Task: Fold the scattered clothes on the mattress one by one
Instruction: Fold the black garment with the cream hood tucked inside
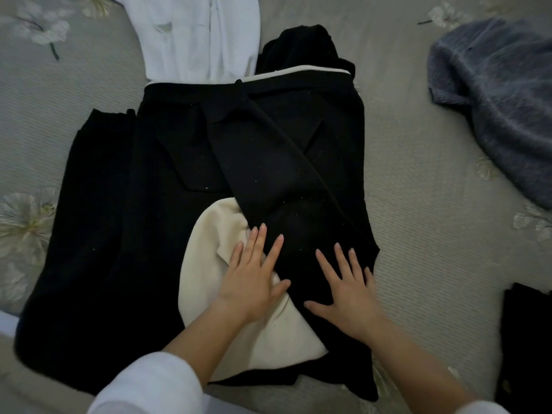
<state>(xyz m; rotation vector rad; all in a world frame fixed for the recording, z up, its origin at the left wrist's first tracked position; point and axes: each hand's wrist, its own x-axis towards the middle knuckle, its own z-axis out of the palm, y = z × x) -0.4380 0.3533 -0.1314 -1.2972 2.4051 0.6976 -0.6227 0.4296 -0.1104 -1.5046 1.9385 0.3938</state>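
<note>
Left hand (254, 276) and right hand (346, 288) press flat, fingers spread and holding nothing, side by side on the 6 o'clock end of a black garment (209, 174) whose length runs toward 12 o'clock across the mattress (418, 204)

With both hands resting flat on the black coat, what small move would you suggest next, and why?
Probably fold the spread side beside the left hand in over the middle. That hand and the right hand lie flat on the black coat, one sleeve already crosses it diagonally, and the cream lining lies exposed.
</note>
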